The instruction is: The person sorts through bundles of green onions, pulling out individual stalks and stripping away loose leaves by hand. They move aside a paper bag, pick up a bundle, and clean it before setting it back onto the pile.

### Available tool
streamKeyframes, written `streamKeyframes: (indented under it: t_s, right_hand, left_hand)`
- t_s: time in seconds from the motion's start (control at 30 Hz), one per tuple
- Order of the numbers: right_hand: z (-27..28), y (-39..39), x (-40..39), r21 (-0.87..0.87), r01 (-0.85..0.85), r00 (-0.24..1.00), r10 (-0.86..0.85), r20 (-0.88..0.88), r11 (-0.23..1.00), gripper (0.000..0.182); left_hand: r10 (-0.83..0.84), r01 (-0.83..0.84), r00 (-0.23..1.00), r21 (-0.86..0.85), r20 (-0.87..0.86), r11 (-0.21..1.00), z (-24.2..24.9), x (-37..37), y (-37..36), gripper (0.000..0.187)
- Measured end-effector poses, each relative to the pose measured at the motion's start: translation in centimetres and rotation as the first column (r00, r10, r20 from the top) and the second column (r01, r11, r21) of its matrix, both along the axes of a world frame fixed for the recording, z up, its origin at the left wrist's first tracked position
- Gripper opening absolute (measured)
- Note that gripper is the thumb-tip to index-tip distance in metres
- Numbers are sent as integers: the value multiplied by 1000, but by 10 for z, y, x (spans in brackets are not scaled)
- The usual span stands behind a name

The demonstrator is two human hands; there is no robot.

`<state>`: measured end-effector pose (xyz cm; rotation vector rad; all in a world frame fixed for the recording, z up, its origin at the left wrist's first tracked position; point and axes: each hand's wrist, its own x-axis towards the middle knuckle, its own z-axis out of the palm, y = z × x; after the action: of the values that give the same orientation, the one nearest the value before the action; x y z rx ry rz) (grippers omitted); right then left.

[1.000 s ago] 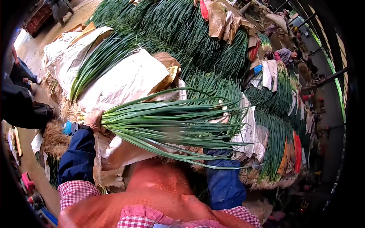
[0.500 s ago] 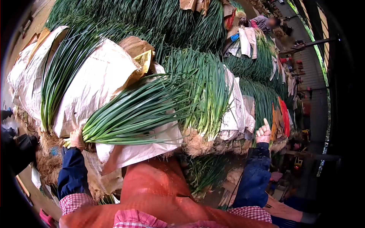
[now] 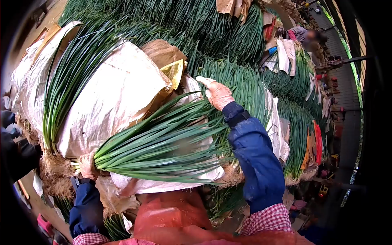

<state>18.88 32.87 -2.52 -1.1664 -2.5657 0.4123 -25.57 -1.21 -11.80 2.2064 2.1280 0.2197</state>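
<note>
My left hand (image 3: 87, 166) is closed around the pale root end of a bunch of long green onions (image 3: 159, 141). The leaves fan out to the right over a white sack (image 3: 204, 173). Near their upper tips is my right hand (image 3: 219, 94), with the index finger stretched out to the left and nothing visible in it. A yellow printed bag (image 3: 173, 72) lies just left of that fingertip. Behind my right forearm, another pile of green onions (image 3: 245, 87) is partly hidden.
A large white sack (image 3: 110, 94) lies at the left, beside more green onions (image 3: 75, 73). Thick rows of onions (image 3: 192, 24) fill the back. Another person (image 3: 300, 34) is at the upper right. Dark clothing of someone (image 3: 20, 155) shows at the left edge.
My right hand has moved up and left from the right-hand pile to the leaf tips. My left hand still grips the bunch, slightly lower in view. The whole view has shifted a little.
</note>
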Motion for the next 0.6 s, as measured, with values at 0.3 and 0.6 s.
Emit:
streamKeyframes:
  t_s: [0.3,0.6]
  right_hand:
    - [-56,18,-3,-281,470,881,-466,87,837,17]
    - [-75,18,2,-433,172,782,145,606,885,19]
  left_hand:
    - [12,-15,998,-54,-63,998,-16,-7,-9,68]
    - [20,-24,999,-73,-50,997,-16,-7,-9,69]
